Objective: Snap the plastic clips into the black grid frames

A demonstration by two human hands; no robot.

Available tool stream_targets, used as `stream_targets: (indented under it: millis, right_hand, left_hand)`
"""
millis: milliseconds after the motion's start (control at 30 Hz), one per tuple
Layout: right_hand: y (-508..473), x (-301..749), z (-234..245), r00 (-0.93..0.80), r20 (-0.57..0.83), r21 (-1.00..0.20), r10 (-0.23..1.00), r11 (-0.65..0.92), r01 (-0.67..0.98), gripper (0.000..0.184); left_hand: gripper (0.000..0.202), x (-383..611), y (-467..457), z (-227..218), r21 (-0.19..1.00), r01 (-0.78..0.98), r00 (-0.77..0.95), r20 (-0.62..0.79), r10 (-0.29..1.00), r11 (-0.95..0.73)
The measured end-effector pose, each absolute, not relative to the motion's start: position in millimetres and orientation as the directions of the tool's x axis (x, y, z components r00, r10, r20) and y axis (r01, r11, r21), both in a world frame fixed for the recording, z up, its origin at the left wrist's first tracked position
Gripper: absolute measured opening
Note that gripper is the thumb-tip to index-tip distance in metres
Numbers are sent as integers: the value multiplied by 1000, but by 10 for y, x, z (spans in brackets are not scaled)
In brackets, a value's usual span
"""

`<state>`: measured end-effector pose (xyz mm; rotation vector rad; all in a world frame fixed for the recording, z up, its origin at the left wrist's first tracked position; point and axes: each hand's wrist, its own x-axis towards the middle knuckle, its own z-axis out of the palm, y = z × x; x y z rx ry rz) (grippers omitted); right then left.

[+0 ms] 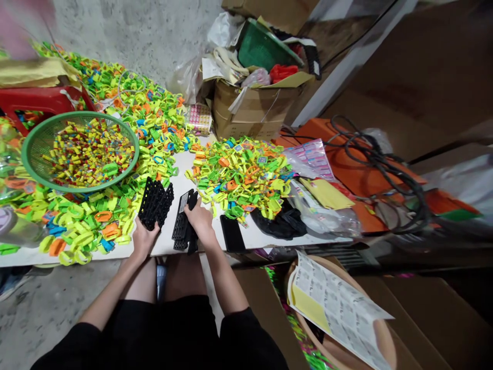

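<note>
My left hand (145,239) is closed around the lower end of a bundle of black perforated plastic strips (155,201), fanned out and tilted above the table edge. To its right, my right hand (200,220) grips a second stack of black plastic strips (180,226) near the table's front edge, fingers over its upper end. A small pale label shows on that stack. Beside my right hand lies a flat black phone-like slab (232,233). Small bright plastic watch-like pieces (242,174) in yellow, green, orange and blue are heaped beyond both hands.
At left, a green basket (29,167) holds small yellow and red parts, near a red stool (46,97). A cardboard box (246,110) stands at the back. Coiled black cables (408,190) lie right; a round tub (387,334) with printed sheets stands below.
</note>
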<state>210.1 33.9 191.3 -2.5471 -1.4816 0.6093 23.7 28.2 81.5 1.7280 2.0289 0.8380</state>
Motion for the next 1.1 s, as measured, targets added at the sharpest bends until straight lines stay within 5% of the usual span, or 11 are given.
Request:
stream_targets:
  millis: [233,400,600,767,1100]
  right_hand:
    - [452,2019,1822,385,-244,-374,890,-453,809,92]
    - [501,2002,1664,423,-183,-431,887,-459,777,85]
    - [477,2057,1387,409,-228,-647,884,-451,614,70]
    - [540,2181,1270,431,-60,-749,900,-326,576,60]
    - [683,2454,1134,411,-23,-919,912,-181,349,62]
  left_hand:
    - [65,335,113,762,700,714,-124,121,985,4]
    - [69,284,71,768,704,710,-114,88,990,19]
    - [73,260,54,737,736,674,-47,136,990,-69]
    - [72,265,-53,711,748,655,-11,149,989,-105]
    - [76,252,-297,706,737,655,47,181,982,-167]
